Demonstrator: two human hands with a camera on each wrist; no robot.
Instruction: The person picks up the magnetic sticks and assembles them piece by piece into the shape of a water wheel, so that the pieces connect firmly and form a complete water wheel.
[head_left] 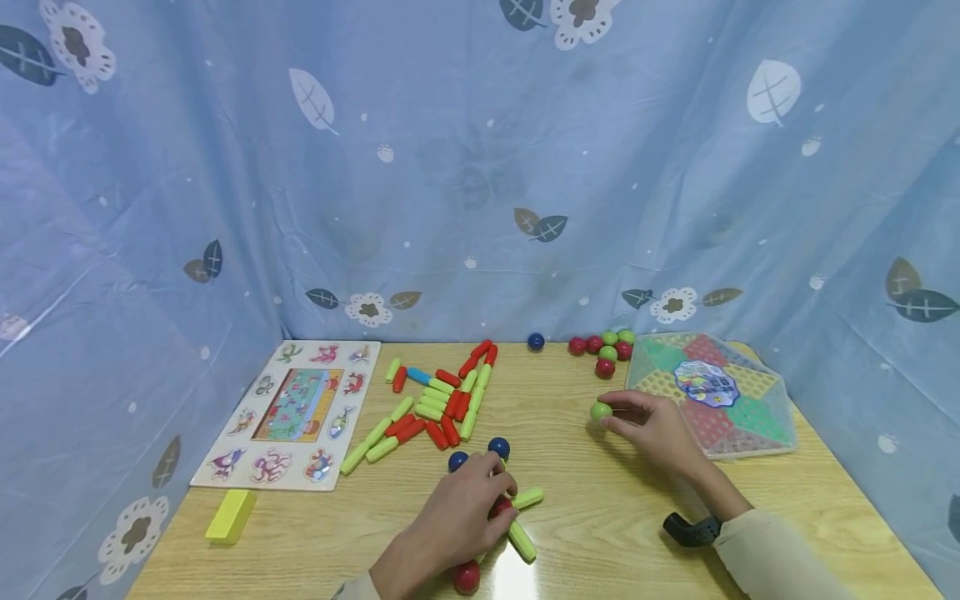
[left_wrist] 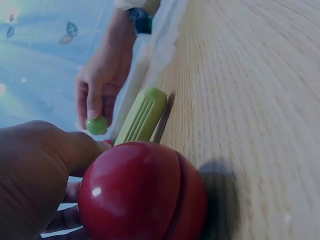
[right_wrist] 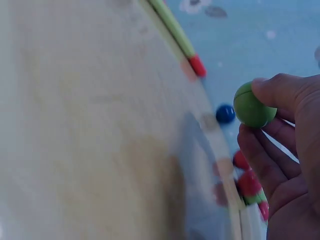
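My right hand point(head_left: 660, 429) pinches a small green ball point(head_left: 601, 411) between thumb and fingertips, above the table left of the board-game box. In the right wrist view that green ball point(right_wrist: 254, 106) shows a seam line around it. My left hand point(head_left: 468, 504) is low at the front, its thumb and fingers around a red ball point(head_left: 500, 505) joined with green rods point(head_left: 522, 542). Two blue balls point(head_left: 498, 448) sit just beyond its knuckles. A second red ball point(head_left: 467, 577) lies below the left wrist; part of this ball-and-rod group is hidden under the hand.
Red, green and blue rods point(head_left: 435, 400) form a shape in the middle. A sea-animal puzzle board point(head_left: 360, 429) and yellow block point(head_left: 231, 517) are at left. Red and green balls point(head_left: 605, 367) and a blue ball point(head_left: 536, 342) stand at the back, beside the game box point(head_left: 776, 417).
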